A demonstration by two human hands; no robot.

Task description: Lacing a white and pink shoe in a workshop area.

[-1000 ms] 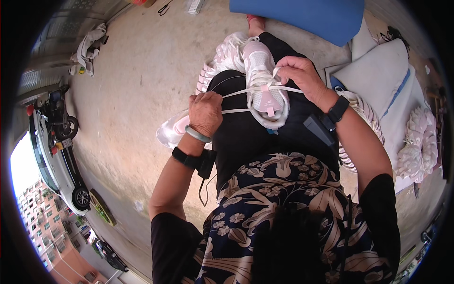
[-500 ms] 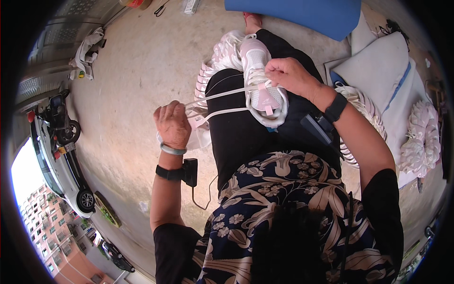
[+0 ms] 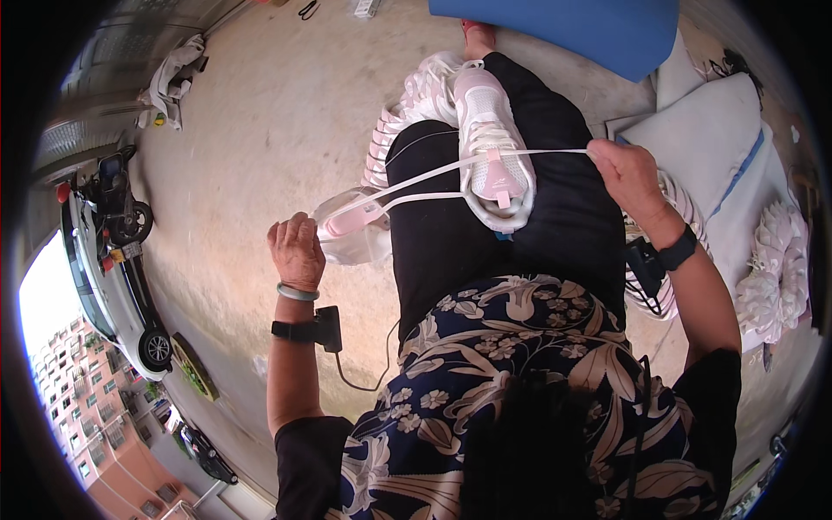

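Observation:
A white and pink sneaker (image 3: 488, 108) rests on my lap, toe pointing away from me, its pink tongue (image 3: 500, 176) facing up. White shoelaces (image 3: 416, 180) stretch from it to both sides. Off to the left, my left hand (image 3: 297, 250) is closed, with the lace running into its fingers. On the right, my right hand (image 3: 631, 178) pinches a lace end, pulled taut across the sneaker's opening. Neither hand touches the sneaker itself. Just beyond my left hand, a clear plastic container or bag (image 3: 360, 247) holds something pink.
A curved row of similar pink-white shoes (image 3: 403, 113) lies by my left knee. More stacked shoes (image 3: 771, 269) sit at the right near grey-white sheets (image 3: 693, 130). A blue sheet (image 3: 572, 30) hangs ahead. A motorcycle (image 3: 121, 212) and white car (image 3: 108, 286) stand at far left.
My right hand has moved away to the right from the sneaker, drawing the lace taut. My left hand has shifted slightly left and nearer to me. The plastic container shows more.

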